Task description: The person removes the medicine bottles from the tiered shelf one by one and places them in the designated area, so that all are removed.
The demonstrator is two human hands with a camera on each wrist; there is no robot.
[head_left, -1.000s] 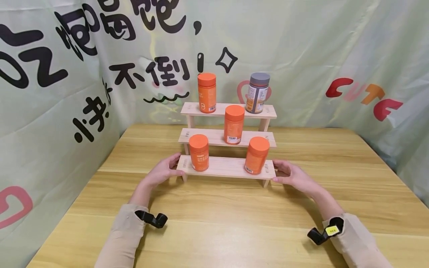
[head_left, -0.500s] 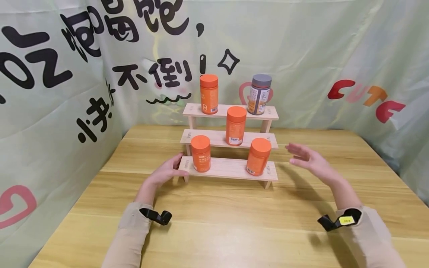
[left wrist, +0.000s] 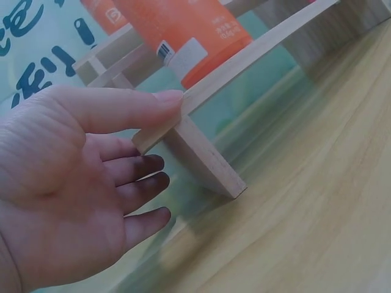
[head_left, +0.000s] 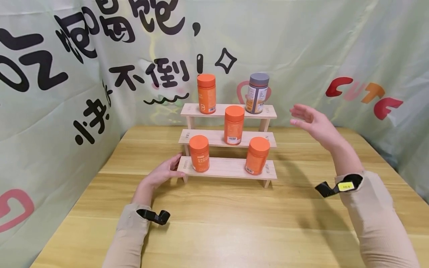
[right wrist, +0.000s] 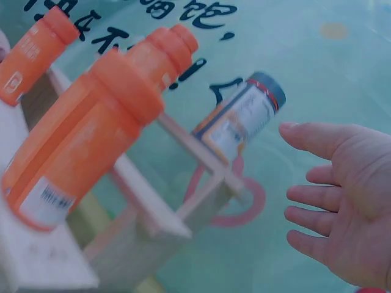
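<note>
A three-tier wooden shelf [head_left: 224,172] stands on the table, holding several bottles. My left hand [head_left: 164,172] holds the left end of its lowest board, the thumb [left wrist: 143,111] on the front edge and the index finger at the board's end. The lower fingers are beside the shelf's leg [left wrist: 204,162]. My right hand [head_left: 316,123] is raised in the air right of the shelf, fingers extended, holding nothing. Nearest to it is the grey-capped bottle [head_left: 257,95] on the top tier, which the right wrist view shows just left of the thumb.
Orange bottles stand at top left [head_left: 206,95], mid-tier [head_left: 233,126], lower left [head_left: 200,154] and lower right [head_left: 257,156]. A printed cloth [head_left: 298,44] hangs behind and to the sides of the wooden table [head_left: 218,223].
My right hand has let go of the lowest board's right end, then moved right and up beside the top tier. The left hand has stayed at the left end. The bottles stand as before.
</note>
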